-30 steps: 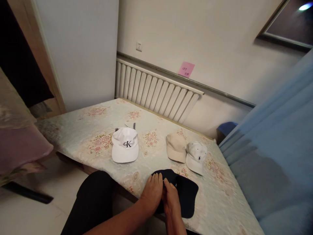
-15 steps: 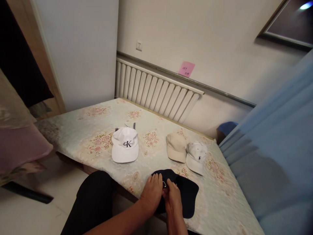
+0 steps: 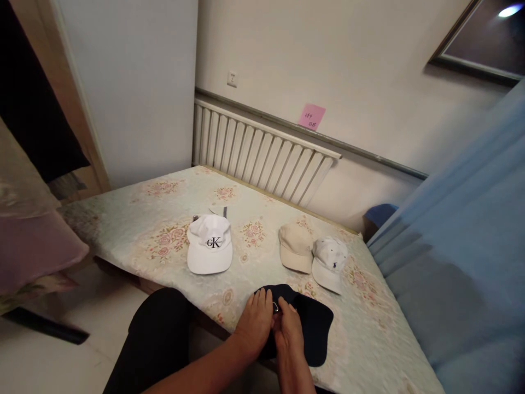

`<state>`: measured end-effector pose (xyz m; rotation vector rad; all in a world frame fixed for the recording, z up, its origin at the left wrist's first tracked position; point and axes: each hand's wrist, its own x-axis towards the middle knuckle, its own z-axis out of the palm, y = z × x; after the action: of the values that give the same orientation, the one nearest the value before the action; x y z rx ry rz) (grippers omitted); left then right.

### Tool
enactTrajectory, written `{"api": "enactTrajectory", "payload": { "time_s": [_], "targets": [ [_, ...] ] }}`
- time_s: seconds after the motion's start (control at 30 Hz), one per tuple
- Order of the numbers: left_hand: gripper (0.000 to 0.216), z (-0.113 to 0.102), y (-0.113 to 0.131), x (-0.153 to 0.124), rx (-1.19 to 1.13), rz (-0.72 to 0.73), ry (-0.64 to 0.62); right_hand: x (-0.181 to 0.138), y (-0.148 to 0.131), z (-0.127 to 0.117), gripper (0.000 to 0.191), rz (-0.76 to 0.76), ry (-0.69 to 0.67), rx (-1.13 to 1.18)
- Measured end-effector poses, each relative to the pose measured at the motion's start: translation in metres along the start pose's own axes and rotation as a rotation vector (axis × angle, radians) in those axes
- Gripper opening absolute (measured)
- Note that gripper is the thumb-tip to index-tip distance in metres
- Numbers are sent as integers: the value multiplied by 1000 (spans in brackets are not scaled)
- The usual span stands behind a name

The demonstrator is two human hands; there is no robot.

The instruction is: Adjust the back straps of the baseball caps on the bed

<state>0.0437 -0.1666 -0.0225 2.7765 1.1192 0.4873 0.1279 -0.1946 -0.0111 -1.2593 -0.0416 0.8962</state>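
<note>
A dark navy or black baseball cap [image 3: 315,328] lies at the near edge of the bed, its brim pointing right. My left hand [image 3: 256,317] is closed on the strap side of this cap, fingers curled over the fabric. Right beside it, my right hand [image 3: 289,328] pinches the same part with thumb and fingers. Between the two hands shows a small metal buckle [image 3: 275,307]; the strap itself is mostly hidden by my fingers. Just beyond the dark cap sit a beige cap [image 3: 295,249] and a white cap with a small dark logo [image 3: 329,260], touching each other.
A white cap with black letters [image 3: 210,246] sits left of my hands on the flowered bedspread [image 3: 254,208]. A radiator [image 3: 262,150] runs along the wall behind. A blue curtain [image 3: 471,246] hangs at right, and my dark-clothed knee [image 3: 159,323] is at the front left.
My hands stay on the dark cap's strap side, with only slight shifts of the fingers around the buckle. The view has tilted a little; the other caps lie unmoved.
</note>
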Motion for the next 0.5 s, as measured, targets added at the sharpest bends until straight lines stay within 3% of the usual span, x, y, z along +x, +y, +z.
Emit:
{"api": "enactTrajectory", "payload": {
  "time_s": [0.23,0.5],
  "targets": [
    [50,3,-5,-7,-22,41,23,-1,-16,-6,35,4,15,41],
    [47,4,-1,-2,33,-9,5,-7,8,2,37,0,-72,34]
  ]
}}
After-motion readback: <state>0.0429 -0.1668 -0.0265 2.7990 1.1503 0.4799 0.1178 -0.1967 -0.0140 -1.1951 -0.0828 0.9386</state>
